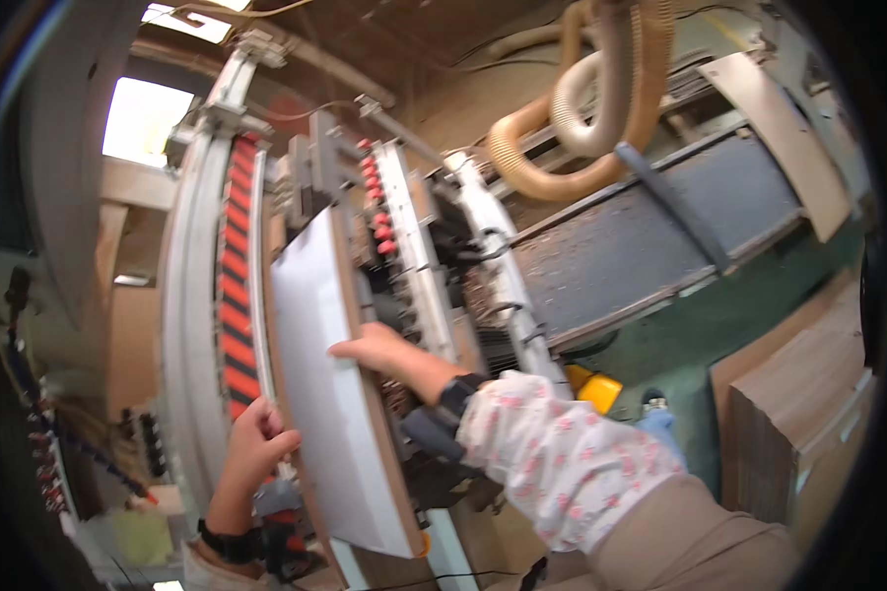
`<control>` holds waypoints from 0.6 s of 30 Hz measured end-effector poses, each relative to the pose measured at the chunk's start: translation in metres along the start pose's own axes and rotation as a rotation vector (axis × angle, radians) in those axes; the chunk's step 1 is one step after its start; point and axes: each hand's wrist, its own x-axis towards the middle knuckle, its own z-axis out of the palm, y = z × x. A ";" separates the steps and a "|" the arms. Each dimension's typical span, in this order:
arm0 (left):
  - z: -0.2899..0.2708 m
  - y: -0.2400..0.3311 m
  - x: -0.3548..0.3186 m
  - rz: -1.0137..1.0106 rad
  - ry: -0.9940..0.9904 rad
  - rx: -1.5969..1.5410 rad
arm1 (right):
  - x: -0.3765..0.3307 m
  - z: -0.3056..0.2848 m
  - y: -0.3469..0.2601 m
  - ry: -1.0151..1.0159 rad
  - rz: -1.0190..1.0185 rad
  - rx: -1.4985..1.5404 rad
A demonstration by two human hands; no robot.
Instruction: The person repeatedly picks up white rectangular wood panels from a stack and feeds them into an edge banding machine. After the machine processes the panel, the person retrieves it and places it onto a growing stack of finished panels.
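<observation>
A long white panel (330,364) with a brown edge lies lengthwise in a machine in front of me. My right hand (373,350) reaches across from the right and grips the panel's right edge, thumb on the white face and fingers hidden behind the edge. At the panel's left edge is my left hand (258,440), its fingers curled and its thumb by the edge. What it may hold is too unclear to name. Just left of the panel runs a beam with red and black stripes (237,286).
White rails (419,246) with red knobs (379,212) stand right of the panel. Beyond them is a dusty grey conveyor table (601,261), with ribbed hoses (562,148) above. Stacked brown boards (803,404) sit at the right. A yellow object (594,388) is near the floor.
</observation>
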 end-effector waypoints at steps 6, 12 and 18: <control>0.022 -0.007 0.009 0.102 0.007 0.040 | -0.032 -0.003 0.032 0.276 -0.246 -0.021; 0.032 -0.039 0.029 0.052 -0.068 0.116 | -0.241 -0.045 0.028 0.457 -0.287 0.241; 0.085 -0.044 0.052 0.179 -0.148 0.290 | -0.429 -0.096 0.057 0.810 -0.612 0.575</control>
